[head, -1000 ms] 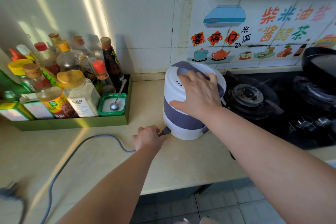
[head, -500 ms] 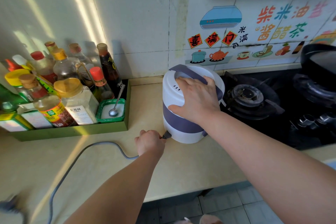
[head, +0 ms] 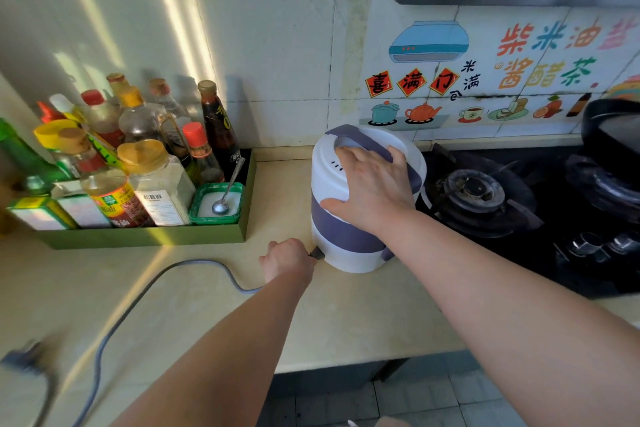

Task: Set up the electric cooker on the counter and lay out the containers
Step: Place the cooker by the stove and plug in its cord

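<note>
Head view: cooker (head: 346, 236) sits on bench (head: 346, 315), just left of hob (head: 478, 191). Lid is braced by right hand (head: 374, 191), fingers spread flat. At the base socket, left hand (head: 287, 258) pinches cord plug (head: 317, 253); can't tell if seated. Blurred wall plug (head: 24, 355) lies loose, near left. No containers out yet.

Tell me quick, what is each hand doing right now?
Left hand: closed around the power plug at the base of the cooker.
Right hand: open, resting flat on the cooker's top.
</note>
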Tool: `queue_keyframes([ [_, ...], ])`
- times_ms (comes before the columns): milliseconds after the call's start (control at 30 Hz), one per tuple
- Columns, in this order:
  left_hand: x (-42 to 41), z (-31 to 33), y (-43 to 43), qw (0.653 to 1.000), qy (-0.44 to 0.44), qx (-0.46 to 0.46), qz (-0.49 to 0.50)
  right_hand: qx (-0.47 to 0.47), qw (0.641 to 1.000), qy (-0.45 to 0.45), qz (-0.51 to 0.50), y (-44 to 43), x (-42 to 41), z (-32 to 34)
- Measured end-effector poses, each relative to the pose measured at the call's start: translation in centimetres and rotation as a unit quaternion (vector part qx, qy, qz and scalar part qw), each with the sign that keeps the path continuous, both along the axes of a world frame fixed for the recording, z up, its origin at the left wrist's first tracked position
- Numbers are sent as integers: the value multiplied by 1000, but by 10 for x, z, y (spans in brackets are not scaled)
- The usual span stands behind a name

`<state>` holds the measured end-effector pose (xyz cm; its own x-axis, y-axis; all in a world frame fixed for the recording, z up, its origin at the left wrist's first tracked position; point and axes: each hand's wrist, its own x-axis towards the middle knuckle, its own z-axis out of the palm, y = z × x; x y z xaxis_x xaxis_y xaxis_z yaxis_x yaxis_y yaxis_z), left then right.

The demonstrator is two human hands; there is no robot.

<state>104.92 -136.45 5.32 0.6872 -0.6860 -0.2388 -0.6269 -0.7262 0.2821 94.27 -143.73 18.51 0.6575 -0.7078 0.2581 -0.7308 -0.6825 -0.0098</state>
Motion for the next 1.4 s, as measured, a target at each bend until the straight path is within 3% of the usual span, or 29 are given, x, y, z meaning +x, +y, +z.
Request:
queue_keyframes([
  [200, -5, 12, 19, 999, -48, -18, -15, -55, 997, -5, 51, 4, -7, -5],
  [333, 10, 17, 51, 998, -31, -15, 49, -99, 987, 6, 130, 15, 1, -15],
  [467, 23, 28, 89, 988, 6, -60, 142, -60, 972, 14, 228, 38, 18, -15],
  [733, 37, 37, 174, 959, -21, -57, 276, 56, 934, 40, 352, 81, 48, -37],
  [1033, 67, 42, 241, 904, -71, -41, 419, 104, 911, 84, 391, 114, 70, -67],
  [1400, 130, 17, 282, 858, 62, -88, 502, 108, 914, 116, 374, 143, 111, -88],
])
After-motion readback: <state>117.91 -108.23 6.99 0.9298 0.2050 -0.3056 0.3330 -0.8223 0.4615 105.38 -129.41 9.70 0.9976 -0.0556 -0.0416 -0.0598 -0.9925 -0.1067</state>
